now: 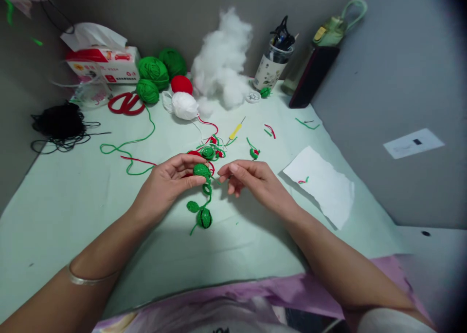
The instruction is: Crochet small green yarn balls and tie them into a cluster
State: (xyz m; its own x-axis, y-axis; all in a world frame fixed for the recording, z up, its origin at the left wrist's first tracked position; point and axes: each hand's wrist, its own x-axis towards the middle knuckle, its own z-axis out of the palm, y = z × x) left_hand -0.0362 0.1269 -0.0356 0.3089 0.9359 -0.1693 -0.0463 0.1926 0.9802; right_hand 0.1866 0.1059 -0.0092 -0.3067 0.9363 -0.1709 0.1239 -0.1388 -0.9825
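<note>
Between the thumb and fingers of my left hand [170, 179] is a green crocheted ball [202, 171]. A crocheted strand hangs from it toward me, ending at a second green ball with dark stripes [205, 218] and a small green leaf [192, 206]. Just to the right, my right hand [251, 179] has its thumb and fingertips pinched together near a thin green yarn end [216, 179]. What those fingertips grip is too small to make out. Behind my hands lie small green and red crocheted pieces [208, 152], and a yellow-handled crochet hook [235, 131] rests farther back.
Green yarn balls [153, 72], a white yarn ball [185, 105], red scissors [126, 103] and black yarn [58, 123] lie at the back left. White stuffing [222, 60] is piled at the back beside a pen jar [272, 65]. Torn white paper [323, 182] lies right.
</note>
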